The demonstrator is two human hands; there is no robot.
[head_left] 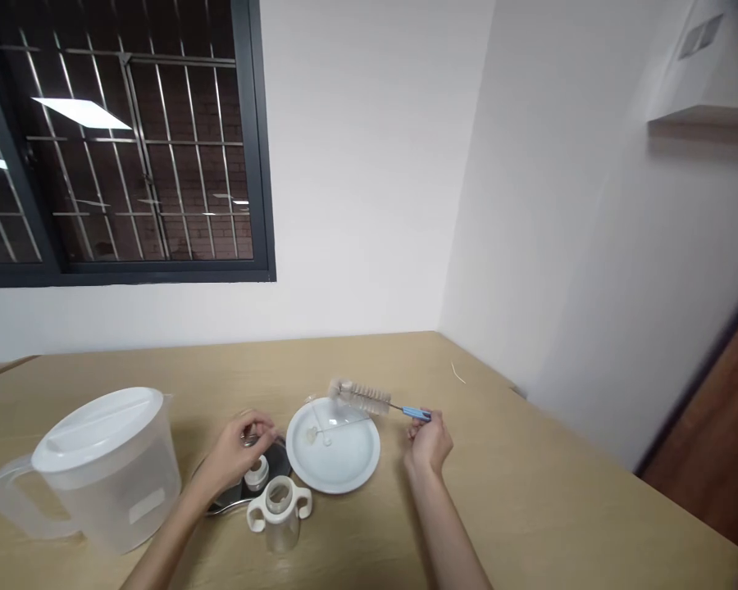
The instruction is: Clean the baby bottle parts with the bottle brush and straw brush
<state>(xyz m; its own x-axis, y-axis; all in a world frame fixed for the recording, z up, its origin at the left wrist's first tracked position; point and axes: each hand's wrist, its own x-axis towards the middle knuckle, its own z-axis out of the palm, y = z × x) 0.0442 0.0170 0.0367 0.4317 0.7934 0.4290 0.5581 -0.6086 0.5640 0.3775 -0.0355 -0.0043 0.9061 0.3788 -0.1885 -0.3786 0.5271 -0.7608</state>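
Observation:
My right hand grips the blue handle of a bottle brush, whose pale bristles point left above the white plate. On the plate lie a clear plastic piece and small whitish bits. Over a dark tray with a shiny rim hovers my left hand, its fingers curled together; what they hold, if anything, is hard to make out. A white bottle collar or cap sits on the tray below that hand. Nearer to me stands an uncapped clear bottle with two white handles.
A large translucent pitcher with a white lid stands at the left of the wooden table. A thin pale strip lies near the back right edge. White walls and a barred window are behind the table.

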